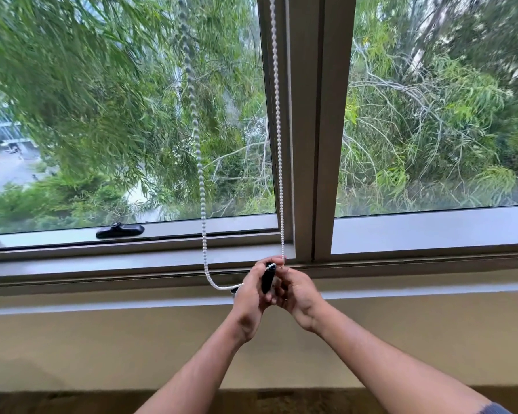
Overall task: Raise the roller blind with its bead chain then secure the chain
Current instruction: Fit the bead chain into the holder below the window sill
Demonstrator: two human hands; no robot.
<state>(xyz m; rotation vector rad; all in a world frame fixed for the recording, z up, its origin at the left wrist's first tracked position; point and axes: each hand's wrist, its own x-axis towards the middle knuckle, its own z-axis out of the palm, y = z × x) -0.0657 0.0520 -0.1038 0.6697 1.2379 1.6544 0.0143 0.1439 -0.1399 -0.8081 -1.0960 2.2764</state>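
Both my left hand (249, 289) and right hand (293, 291) grip the black chain holder (268, 277) at the sill's (102, 262) middle. Its long axis stands upright. From its top the bead chain (278, 130) runs straight up.

Two bare forearms are seen, uncovered from wrist to near the elbow. No watch or bracelet is worn on either wrist. The left hand (248, 297) is bare, and nothing is worn on those of its fingers that can be seen. On a finger of the right hand (296, 294) a thin pale band is glimpsed, possibly a ring, though the detail is too small to be made out with certainty. At the lower right corner of the view, the edge of a sleeve (494, 409) is seen on the right arm; it is grey-blue and looks like soft fabric, ending just above the elbow. No sleeve is visible on the left arm.
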